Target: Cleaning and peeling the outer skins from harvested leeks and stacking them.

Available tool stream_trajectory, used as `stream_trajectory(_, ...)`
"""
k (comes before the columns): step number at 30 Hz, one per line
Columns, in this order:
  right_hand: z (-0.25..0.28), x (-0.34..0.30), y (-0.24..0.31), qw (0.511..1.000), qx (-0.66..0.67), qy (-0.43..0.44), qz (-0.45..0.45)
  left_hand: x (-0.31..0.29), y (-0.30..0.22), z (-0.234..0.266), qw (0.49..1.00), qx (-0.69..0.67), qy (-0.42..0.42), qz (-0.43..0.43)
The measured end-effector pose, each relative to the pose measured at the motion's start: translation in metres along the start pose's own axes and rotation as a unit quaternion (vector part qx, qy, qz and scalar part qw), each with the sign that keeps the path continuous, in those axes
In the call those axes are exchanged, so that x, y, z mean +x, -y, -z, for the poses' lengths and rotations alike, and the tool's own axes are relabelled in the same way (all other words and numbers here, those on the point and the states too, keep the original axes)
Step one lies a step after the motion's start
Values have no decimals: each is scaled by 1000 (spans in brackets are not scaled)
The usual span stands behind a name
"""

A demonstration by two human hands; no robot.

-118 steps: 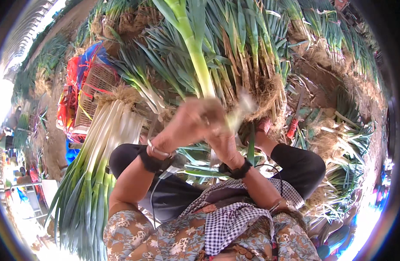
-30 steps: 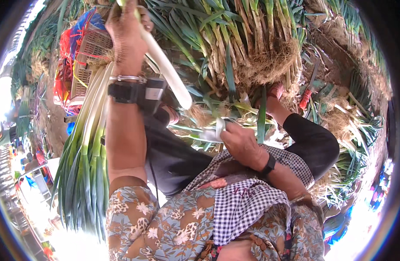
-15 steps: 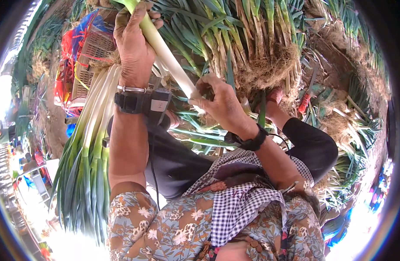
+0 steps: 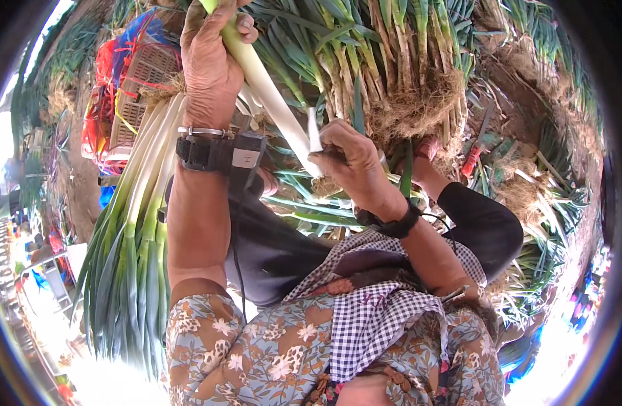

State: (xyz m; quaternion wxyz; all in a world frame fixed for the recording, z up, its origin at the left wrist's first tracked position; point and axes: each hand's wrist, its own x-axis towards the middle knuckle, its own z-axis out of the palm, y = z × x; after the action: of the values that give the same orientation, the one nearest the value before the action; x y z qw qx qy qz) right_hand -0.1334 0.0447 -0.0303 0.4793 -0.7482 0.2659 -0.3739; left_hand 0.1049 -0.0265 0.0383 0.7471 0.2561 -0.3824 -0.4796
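My left hand (image 4: 211, 78) is wrapped round the upper part of a leek (image 4: 273, 95), near where its white shaft turns green. The leek slants down to the right across the front of me, its white end lowest. Beside that end, my right hand (image 4: 358, 159) is closed with thumb and fingers on a thin white strip of leek skin (image 4: 313, 128), which stands up from the fingers. Under my left forearm lies a row of clean white-stemmed leeks (image 4: 138, 196), green tops toward me. Ahead of my right hand is a thick bunch of untrimmed leeks (image 4: 419, 101) with brown roots.
A tan plastic crate (image 4: 138, 101) with red and blue ties stands at the far left. A red-handled knife (image 4: 472, 161) lies on the soil to the right. Leek scraps and root clumps (image 4: 527, 193) spread beyond my right knee. More leeks (image 4: 571, 74) are heaped at the far right.
My right hand has drawn slightly to the right from the leek's white end, its fingers now curled, and a white strip of skin shows in them. My left hand keeps its hold.
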Motion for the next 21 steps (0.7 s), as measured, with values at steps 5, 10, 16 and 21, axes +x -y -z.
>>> stream_trajectory(5, 34, -27, -10, 873, 416, 100, -236, 11, -12, 2, 1000, -1, -1, -16)
stream_trajectory(10, 48, -43, -23, 941, -162, 255, -152, 8, -21, -3, 992, 83, -56, -73)
stream_trajectory(16, 15, 16, 9, 995, -85, 16, -49, -13, 11, -37, 989, 42, -133, -47)
stream_trajectory(21, -23, -11, 13, 991, -81, 95, -56, -10, -21, -14, 991, 19, -112, -69)
